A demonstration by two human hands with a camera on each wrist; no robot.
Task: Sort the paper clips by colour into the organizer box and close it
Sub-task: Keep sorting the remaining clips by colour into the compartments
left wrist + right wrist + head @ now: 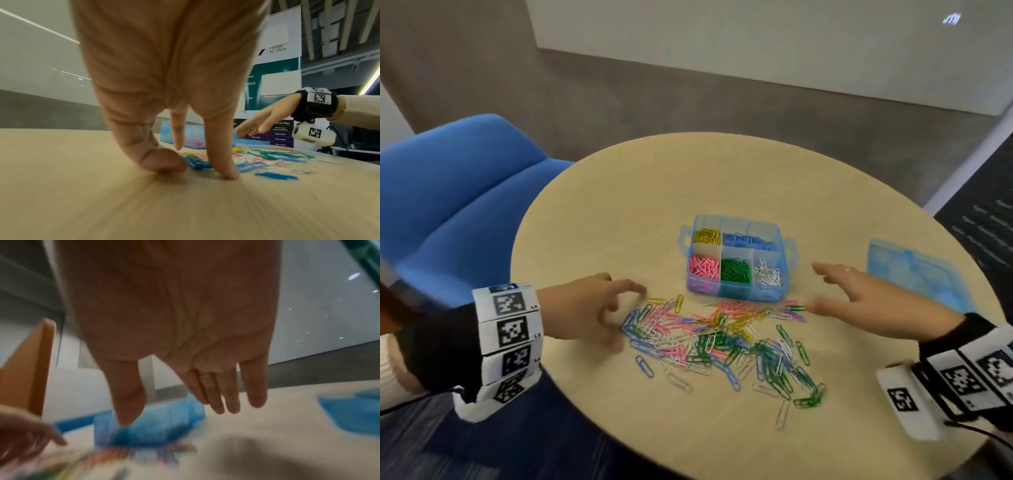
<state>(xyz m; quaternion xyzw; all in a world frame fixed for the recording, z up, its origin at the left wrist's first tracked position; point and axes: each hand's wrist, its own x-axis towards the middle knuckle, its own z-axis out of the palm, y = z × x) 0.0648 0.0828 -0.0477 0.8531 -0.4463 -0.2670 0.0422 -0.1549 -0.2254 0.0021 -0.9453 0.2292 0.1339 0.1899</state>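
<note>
The left hand (pixel 582 308), fingers loosely bent and tips on the surface (pixel 619 192), and the right hand (pixel 859 298), spread flat and holding nothing, flank the mixed paper clips (pixel 722 339) lying just before the open organizer box (pixel 736 260), seemingly to corral them, its lid (pixel 914 270) parked aside.

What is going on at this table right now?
A person is sorting paper clips by colour. The organizer box sits open, already holding yellow, blue, pink, green and white clips in separate compartments; its lid lies apart to the right. A mixed pile remains on the table. The left hand touches the pile's left edge; the right hand hovers open.
</note>
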